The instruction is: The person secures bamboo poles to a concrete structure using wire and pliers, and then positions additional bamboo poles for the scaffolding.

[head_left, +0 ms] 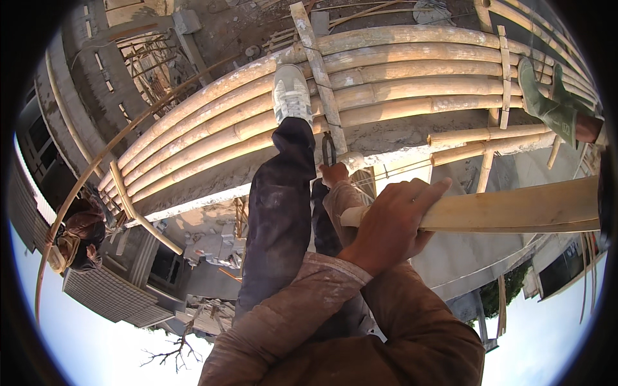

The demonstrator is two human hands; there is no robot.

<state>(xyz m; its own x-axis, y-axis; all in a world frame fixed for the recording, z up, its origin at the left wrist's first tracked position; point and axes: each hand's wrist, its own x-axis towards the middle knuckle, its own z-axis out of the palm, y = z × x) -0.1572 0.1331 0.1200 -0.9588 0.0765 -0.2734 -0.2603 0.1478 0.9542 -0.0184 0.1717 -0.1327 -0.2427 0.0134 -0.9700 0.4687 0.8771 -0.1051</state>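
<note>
My forearms cross in front of me. My left hand [398, 222] is wrapped round a pale wooden board [515, 207], thumb along its top edge. The board runs off to the right; a short end shows beyond my wrist. Under it, my right arm reaches forward, and my right hand [333, 174] grips a dark tool with two prongs like pincers [329, 149]. The tool is upright beside the lower end of a wooden crosspiece [317, 71], which lies across several bamboo poles [412, 74]. What the tool touches is unclear.
My shoe [291, 95] stands on the bamboo poles. At the right, another person's green boots [547, 96] stand on them too. Another person [80, 238] is at the far left beside a long curved pole [96, 161]. Below the poles' edge is a drop with concrete [470, 257].
</note>
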